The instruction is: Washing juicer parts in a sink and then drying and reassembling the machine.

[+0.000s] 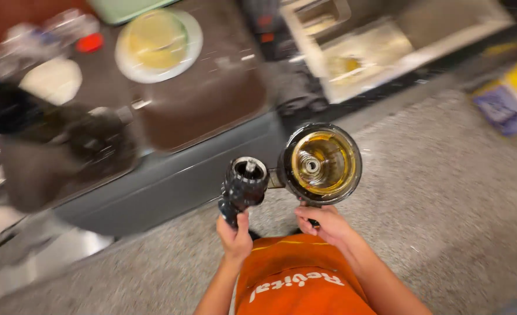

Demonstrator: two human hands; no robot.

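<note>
My left hand [235,236] grips the lower end of a black cylindrical machine part [244,186] with a metal shaft in its top. My right hand [324,224] holds the base of a round clear bowl [321,163] with a black rim, yellowish inside, with a small hub at its centre. The two parts sit side by side, touching or nearly so, held above a speckled grey floor [445,198]. An orange apron [299,280] shows at the bottom.
A grey counter [171,175] runs across the upper left, carrying a brown tray [206,99], a white plate with yellow food [159,44] and blurred dark appliances [65,151]. A steel sink [363,52] lies at upper right. A blue and yellow box [512,96] sits at the right edge.
</note>
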